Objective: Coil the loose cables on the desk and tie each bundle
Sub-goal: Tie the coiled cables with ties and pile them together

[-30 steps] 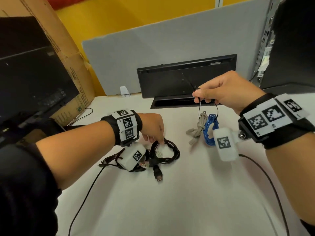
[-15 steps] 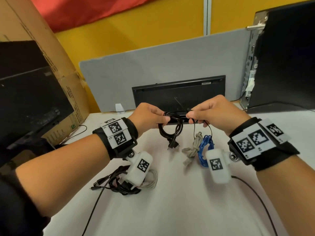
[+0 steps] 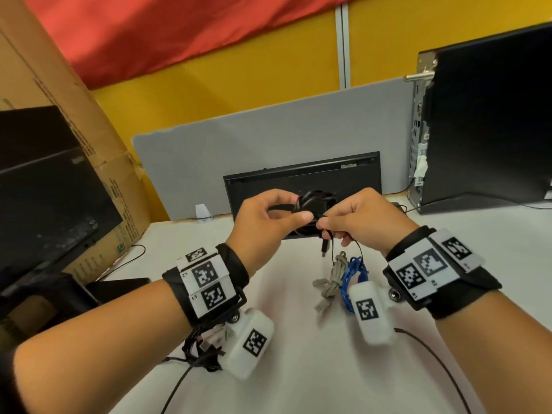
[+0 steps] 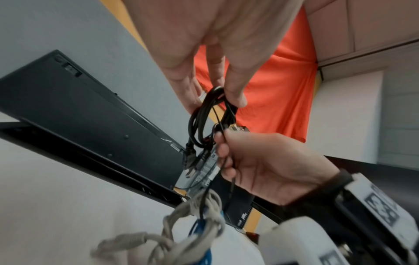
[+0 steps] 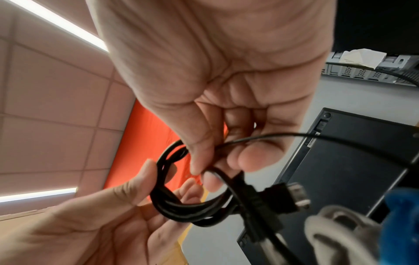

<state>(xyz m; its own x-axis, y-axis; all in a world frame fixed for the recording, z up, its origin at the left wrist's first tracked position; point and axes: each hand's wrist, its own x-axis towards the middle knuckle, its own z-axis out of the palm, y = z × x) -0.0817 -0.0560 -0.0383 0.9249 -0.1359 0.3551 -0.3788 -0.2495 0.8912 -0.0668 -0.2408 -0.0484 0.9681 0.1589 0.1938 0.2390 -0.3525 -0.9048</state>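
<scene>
- Left hand [image 3: 263, 219] is being seen raised above the desk [image 3: 298, 369], its thumb and fingers curled round the left side of a coiled black cable [image 3: 310, 204], which is being pinched there.
- Right hand [image 3: 367, 216] is being held just beside the left one, its thumb and forefinger pinching a thin black tie [image 3: 360, 249] against the right side of the coil; the other fingers are being kept curled.
- Beyond the hands, a grey partition [image 3: 268, 144] is being seen along the far edge of the desk, with a cardboard box [image 3: 59, 100] at far left and a black computer case [image 3: 493, 121] at far right.
- Against the partition a black keyboard [image 3: 298, 177] is being propped on its long edge, directly behind the coil.
- In the wrist views the black cable is being shown wound in several loops, held up in the air between the two hands, with its plug [image 5: 292, 197] hanging at the lower right of the coil.
- Ends of the thin tie are being left to trail down from the right hand toward the desk.
- On the desk below the right hand, a grey cable bundle [image 3: 331, 282] and a blue cable bundle [image 3: 352, 273] are being left lying side by side, touching.
- Near the left wrist, partly hidden by the wrist camera, a tangle of black cables [image 3: 200, 351] is being left on the desk; how many it holds cannot be told.
</scene>
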